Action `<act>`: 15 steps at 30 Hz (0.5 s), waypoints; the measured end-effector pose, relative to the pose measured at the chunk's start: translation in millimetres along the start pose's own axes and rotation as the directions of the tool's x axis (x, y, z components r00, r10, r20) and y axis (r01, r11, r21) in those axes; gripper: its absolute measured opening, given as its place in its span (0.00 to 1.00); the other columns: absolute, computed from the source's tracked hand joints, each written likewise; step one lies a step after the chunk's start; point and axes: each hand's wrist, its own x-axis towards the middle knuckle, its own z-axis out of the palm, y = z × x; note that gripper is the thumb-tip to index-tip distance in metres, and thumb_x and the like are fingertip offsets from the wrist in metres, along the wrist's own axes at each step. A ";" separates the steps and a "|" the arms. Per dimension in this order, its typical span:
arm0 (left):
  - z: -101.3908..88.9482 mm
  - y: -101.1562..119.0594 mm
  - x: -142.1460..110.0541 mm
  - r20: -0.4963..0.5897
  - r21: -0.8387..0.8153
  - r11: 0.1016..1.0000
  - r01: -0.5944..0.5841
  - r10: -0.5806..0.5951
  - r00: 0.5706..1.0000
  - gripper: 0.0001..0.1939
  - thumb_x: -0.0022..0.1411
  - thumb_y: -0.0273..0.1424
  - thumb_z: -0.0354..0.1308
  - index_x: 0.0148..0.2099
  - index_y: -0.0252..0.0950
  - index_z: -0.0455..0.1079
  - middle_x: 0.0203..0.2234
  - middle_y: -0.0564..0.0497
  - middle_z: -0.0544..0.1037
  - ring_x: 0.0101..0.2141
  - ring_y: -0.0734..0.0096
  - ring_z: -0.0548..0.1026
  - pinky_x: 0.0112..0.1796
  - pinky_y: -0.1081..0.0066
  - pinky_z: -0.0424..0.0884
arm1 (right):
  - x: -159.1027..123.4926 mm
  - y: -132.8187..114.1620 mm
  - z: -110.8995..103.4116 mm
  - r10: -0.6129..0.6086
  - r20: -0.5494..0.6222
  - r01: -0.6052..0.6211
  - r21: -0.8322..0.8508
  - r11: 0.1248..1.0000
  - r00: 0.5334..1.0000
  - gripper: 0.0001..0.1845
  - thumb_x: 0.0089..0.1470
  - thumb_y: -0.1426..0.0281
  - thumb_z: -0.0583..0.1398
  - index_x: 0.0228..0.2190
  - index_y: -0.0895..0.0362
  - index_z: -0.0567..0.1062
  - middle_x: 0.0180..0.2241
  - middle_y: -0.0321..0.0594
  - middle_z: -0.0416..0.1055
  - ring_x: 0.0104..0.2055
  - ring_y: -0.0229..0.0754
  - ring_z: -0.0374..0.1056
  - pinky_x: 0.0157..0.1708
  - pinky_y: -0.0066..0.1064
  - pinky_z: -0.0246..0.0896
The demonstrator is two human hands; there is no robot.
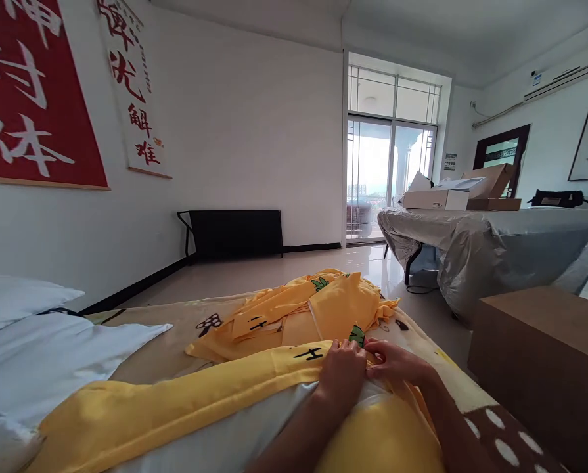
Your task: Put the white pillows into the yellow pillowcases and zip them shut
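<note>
A yellow fabric cover point(185, 401) with black marks and green leaf prints stretches across the front of the bed, its edge folded over a white padded piece point(225, 430). My left hand point(343, 371) is closed on the cover's edge near a green leaf patch. Just to its right, my right hand point(397, 360) pinches the same cloth, fingertips bent in. Beyond my hands lies a rumpled heap of matching yellow fabric point(294, 315). What my fingers hold underneath is partly hidden.
White pillows point(42, 355) lie at the left on a patterned bed sheet point(160, 335). A brown box point(540, 355) stands at the right. Behind it is a plastic-covered table point(495, 240) with open cartons point(436, 197). A black folded panel point(237, 233) leans by the wall.
</note>
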 end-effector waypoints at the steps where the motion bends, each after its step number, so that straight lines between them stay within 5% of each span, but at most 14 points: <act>1: 2.1 -2.0 0.9 0.001 -0.003 1.000 -0.019 0.019 1.000 0.14 0.64 0.24 0.45 0.42 0.31 0.72 0.38 0.43 0.77 0.42 0.59 0.74 0.44 0.59 0.68 | -0.4 6.4 -3.8 0.033 0.010 -0.033 0.089 0.995 0.999 0.21 0.40 0.52 0.64 0.27 0.58 0.76 0.31 0.38 0.72 0.34 0.41 0.65 0.35 0.30 0.61; 5: -5.6 1.1 -3.4 -0.033 -0.026 0.998 -0.062 0.061 0.998 0.13 0.63 0.23 0.45 0.44 0.34 0.70 0.39 0.47 0.77 0.42 0.64 0.74 0.45 0.63 0.68 | 14.0 40.7 -3.5 0.227 -0.200 -0.137 0.383 0.914 0.953 0.33 0.43 0.40 0.56 0.26 0.60 0.76 0.24 0.40 0.70 0.28 0.39 0.65 0.28 0.30 0.59; 9: -30.9 10.8 -15.3 0.042 -0.062 0.997 -0.051 0.053 0.998 0.16 0.57 0.20 0.47 0.45 0.34 0.69 0.37 0.45 0.78 0.38 0.59 0.77 0.39 0.61 0.71 | 34.5 65.4 10.1 0.317 -0.406 -0.173 0.353 0.919 0.857 0.30 0.32 0.42 0.62 0.15 0.59 0.70 0.15 0.35 0.62 0.21 0.38 0.60 0.22 0.29 0.52; 12: -53.5 17.5 -25.6 0.112 -0.047 0.997 -0.064 0.069 0.991 0.16 0.55 0.19 0.48 0.45 0.32 0.70 0.36 0.43 0.79 0.38 0.55 0.77 0.37 0.58 0.72 | 37.5 66.4 14.1 0.293 -0.435 -0.155 0.325 0.933 0.851 0.25 0.24 0.51 0.68 0.14 0.58 0.67 0.15 0.33 0.63 0.23 0.39 0.61 0.23 0.29 0.54; 15: -68.4 23.6 -36.1 0.116 0.009 0.994 -0.108 0.106 0.988 0.15 0.57 0.20 0.48 0.44 0.31 0.70 0.33 0.41 0.79 0.35 0.55 0.78 0.37 0.58 0.73 | 32.2 57.8 12.9 0.284 -0.360 -0.151 0.356 0.922 0.889 0.23 0.28 0.53 0.67 0.24 0.56 0.71 0.23 0.37 0.71 0.27 0.42 0.67 0.28 0.32 0.61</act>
